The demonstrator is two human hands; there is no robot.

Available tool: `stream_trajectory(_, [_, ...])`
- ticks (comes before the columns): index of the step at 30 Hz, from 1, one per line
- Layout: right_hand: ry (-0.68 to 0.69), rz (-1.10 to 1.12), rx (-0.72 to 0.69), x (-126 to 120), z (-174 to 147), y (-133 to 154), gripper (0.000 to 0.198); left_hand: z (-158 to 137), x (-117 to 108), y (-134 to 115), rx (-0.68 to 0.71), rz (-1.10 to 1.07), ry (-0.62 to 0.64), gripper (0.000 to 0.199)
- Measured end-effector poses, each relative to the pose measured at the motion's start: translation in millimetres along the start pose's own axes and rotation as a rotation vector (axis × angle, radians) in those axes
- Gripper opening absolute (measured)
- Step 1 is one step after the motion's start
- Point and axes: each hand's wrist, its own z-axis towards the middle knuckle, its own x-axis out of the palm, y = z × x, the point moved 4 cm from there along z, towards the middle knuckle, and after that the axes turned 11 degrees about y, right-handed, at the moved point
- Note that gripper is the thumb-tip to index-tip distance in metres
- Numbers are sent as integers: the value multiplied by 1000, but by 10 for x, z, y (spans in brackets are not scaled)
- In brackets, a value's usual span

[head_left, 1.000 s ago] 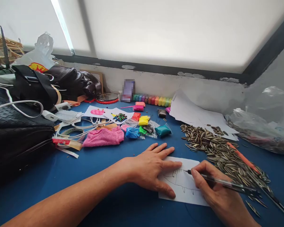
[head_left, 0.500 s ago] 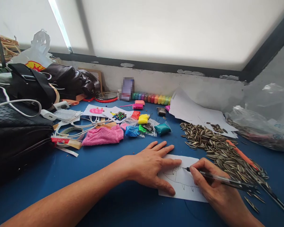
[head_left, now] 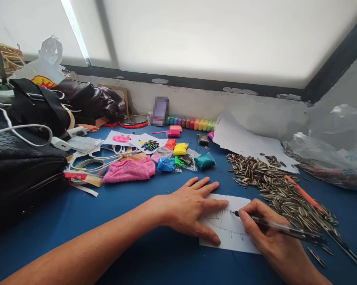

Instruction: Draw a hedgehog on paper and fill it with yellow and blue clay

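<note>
A small sheet of white paper (head_left: 226, 242) lies on the blue table, bearing a line drawing of an animal with a pointed snout, short legs and small marks along its back. My left hand (head_left: 193, 209) rests flat with fingers spread, thumb and index finger pressing on the paper's left part. Pinched in my right hand (head_left: 270, 229) is a black pen (head_left: 285, 227), its tip touching the paper at the drawing's upper line. The side of my right hand covers the sheet's right edge.
Striped sunflower seeds (head_left: 273, 190) lie heaped right of the paper, with an orange-handled tool (head_left: 304, 194) across them. Behind are white sheets (head_left: 246, 138), bagged coloured clay (head_left: 205, 161) and a pink cloth (head_left: 131, 169). A black bag (head_left: 27, 178) stands left.
Hardly anything differs. The pen has shifted very slightly at the drawing's upper line, where the marks look a little denser. My left hand stays in place.
</note>
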Motion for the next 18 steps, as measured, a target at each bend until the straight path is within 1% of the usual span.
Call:
stream_trajectory(4, [5,10,34,5,-6,-14,32,2,-1,0,-1,-5,2,86])
stream_trajectory(8, [-6,-15,-1,-3,-2,3,31,1,-3,0,0,-6,-1,86])
stream_trajectory(14, [10,-13,4,2,-8,-16,31,-3,-1,1,7,-9,-1,86])
stream_trajectory(18, [-86,-22,20,-35,-19,-10,31,-2,4,6,6,-11,-4,87])
